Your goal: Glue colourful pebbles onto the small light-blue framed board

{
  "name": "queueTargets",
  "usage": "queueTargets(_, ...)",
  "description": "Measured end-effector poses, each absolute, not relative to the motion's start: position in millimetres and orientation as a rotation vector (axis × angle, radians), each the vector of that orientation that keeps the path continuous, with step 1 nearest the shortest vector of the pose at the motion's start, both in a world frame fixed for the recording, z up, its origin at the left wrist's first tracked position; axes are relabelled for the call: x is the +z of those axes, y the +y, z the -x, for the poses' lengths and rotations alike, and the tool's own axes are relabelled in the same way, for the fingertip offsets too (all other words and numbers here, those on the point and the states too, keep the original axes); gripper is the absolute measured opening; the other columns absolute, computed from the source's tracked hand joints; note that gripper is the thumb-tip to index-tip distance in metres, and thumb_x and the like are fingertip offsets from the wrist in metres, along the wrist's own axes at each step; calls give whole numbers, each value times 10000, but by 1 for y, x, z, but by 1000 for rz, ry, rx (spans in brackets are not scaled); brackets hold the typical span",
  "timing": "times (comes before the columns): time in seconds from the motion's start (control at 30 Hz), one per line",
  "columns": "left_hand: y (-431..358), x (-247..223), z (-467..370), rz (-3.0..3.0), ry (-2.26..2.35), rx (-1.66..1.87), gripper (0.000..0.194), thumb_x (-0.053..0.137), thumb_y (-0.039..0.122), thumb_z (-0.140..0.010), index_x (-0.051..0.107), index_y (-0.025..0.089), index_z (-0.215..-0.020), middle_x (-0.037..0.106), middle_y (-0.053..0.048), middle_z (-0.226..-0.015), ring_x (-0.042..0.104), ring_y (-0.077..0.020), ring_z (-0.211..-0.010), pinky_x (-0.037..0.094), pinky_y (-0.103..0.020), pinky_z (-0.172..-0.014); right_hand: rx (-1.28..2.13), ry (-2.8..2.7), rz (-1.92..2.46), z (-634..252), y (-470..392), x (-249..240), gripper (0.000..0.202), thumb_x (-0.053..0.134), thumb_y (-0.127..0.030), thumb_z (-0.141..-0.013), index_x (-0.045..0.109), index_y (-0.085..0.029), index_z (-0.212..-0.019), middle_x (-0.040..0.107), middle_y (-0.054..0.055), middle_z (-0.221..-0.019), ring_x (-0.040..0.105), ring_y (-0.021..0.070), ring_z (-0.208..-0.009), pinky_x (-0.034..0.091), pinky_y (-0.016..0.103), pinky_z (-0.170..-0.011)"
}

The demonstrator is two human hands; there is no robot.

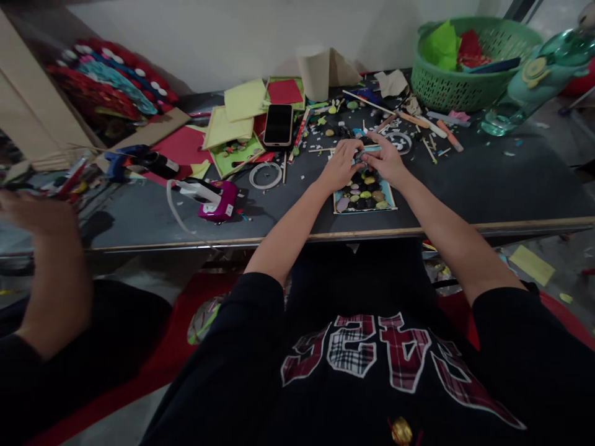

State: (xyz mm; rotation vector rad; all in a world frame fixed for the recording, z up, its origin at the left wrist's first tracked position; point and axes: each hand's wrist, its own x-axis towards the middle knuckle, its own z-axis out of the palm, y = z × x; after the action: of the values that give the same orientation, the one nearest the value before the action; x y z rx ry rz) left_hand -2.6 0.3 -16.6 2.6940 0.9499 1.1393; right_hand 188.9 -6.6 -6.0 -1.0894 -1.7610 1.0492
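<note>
A small rectangular panel [365, 210] with a light stick border and blue backing lies near the table's front edge. Rows of painted pebbles [367, 194] in black, yellow-green, brown and lilac cover its lower part. My left hand [343, 164] rests over the panel's upper left, fingers bent and closed. From the right, my right hand [387, 160] meets it, thumb and fingers drawn together. Something small and greyish shows between the fingertips of both hands, too hidden to name. The panel's upper part lies mostly under my hands.
A phone [278, 125], yellow cards [244, 99] and a magenta device [218, 201] with a tube lie left. A blue glue gun [121, 162] lies farther left, near a co-worker's blurred arm [60, 272]. Right stand a green basket [446, 87] and a bottle [523, 90]. Paper scraps and sticks litter the back.
</note>
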Motion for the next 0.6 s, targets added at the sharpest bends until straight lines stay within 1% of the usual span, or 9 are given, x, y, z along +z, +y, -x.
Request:
queueTargets(0.1,-7,-8,3,-2697,958,1153,423,398,553,-1019,553,208,-1208,606,-175,-1273,544,-323,-1285,449,-547,-1102,1055,-1737,1110,-189,-9,-4,1227,631,-961,-587,311,-237,-1524,730,106,-1025,687,267,-850,594,528,-825)
queueTargets(0.2,-10,-3,3,-2717,954,1201,412,422,566,-1014,562,210,-1168,617,-161,-1287,544,-314,-1295,458,-530,-1097,1062,-1731,1123,-189,-10,-3,1226,622,-963,-592,305,-237,-1528,731,111,-1050,695,272,-872,597,530,-837)
queueTargets(0.3,-7,-5,0,-2731,944,1219,460,373,610,-1017,557,201,-1116,631,-154,-1251,562,-307,-1254,475,-539,-1069,1068,-1726,1128,-189,-10,-3,1273,642,-962,-568,295,-214,-1537,728,120,-1057,701,292,-906,600,541,-845)
queueTargets(0.4,-2,-10,-3,-2701,931,1227,492,298,640,-1021,546,219,-1071,640,-134,-1212,570,-281,-1214,478,-542,-1056,1063,-1733,1128,-189,-10,-4,1279,663,-936,-592,290,-163,-1540,720,130,-1032,703,312,-932,598,562,-861)
queueTargets(0.5,0,-15,-5,-2710,897,1202,458,298,598,-1036,544,212,-1046,633,-140,-1193,575,-288,-1212,483,-549,-1050,1077,-1733,1135,-189,-11,-3,1209,676,-896,-639,300,-178,-1537,715,120,-1033,704,305,-953,598,565,-883)
queueTargets(0.6,0,-16,-3,-2717,882,1173,354,374,511,-1042,552,212,-1107,618,-156,-1212,577,-313,-1239,481,-567,-1056,1072,-1716,1148,-189,-11,-2,1143,642,-904,-668,334,-207,-1521,716,95,-1006,709,288,-915,602,573,-882)
